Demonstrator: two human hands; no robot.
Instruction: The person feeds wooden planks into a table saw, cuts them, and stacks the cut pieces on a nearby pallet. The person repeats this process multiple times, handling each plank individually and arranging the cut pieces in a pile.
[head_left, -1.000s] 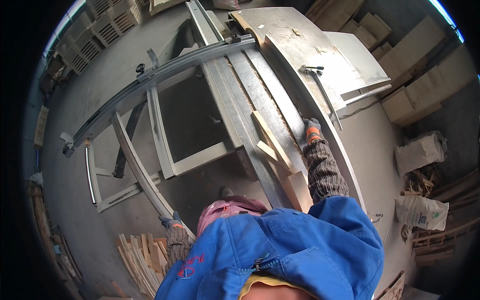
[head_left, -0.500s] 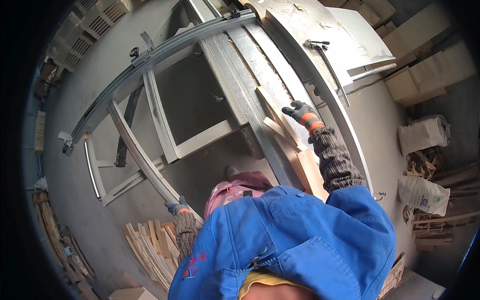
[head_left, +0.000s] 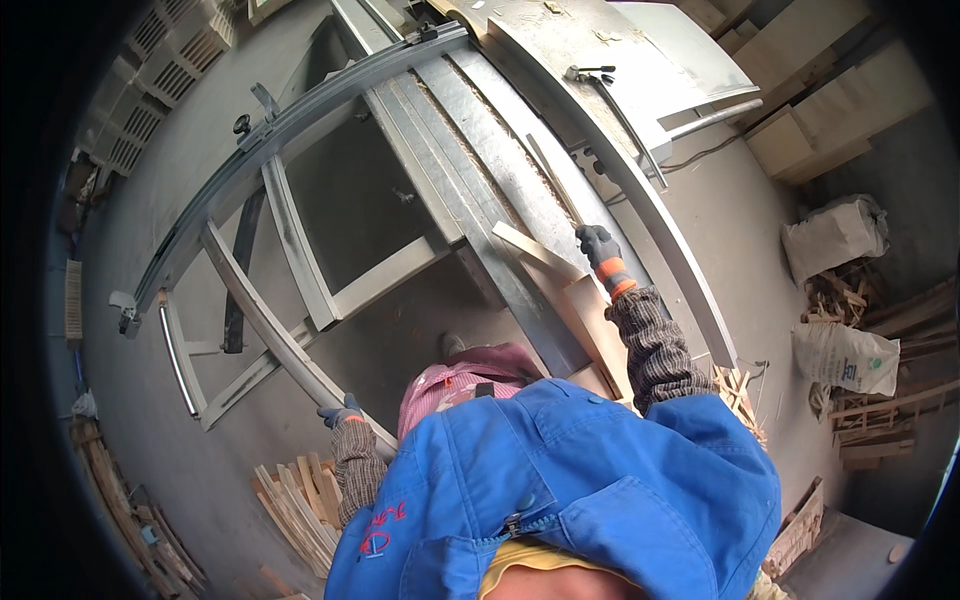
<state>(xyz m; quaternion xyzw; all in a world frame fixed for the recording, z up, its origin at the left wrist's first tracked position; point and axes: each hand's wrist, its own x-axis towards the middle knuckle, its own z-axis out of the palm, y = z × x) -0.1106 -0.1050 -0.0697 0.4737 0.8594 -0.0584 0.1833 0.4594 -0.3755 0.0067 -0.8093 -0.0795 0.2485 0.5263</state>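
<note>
My right hand (head_left: 602, 255), in a grey and orange glove, is closed on the near end of a thin wooden strip (head_left: 551, 175). The strip lies along the metal saw table (head_left: 490, 150), close to its sawdust-filled slot. Left of that hand, a short wooden board (head_left: 537, 250) rests slantwise on more boards (head_left: 598, 325) at the table's near end. My left hand (head_left: 342, 412), gloved too, grips the near end of the long side rail (head_left: 262, 300) of the sliding frame.
A long grey fence rail (head_left: 655, 210) runs along the table's right side. Beyond it, a lever-handled rod (head_left: 625, 115) rests on a side top. Wood strips (head_left: 300, 500) are stacked on the floor at lower left. White sacks (head_left: 835, 240) and scrap wood stand at right.
My right hand has come nearer and closed on a thin strip, now apart from the short board. My left hand stays on the rail; the whole view has shifted slightly.
</note>
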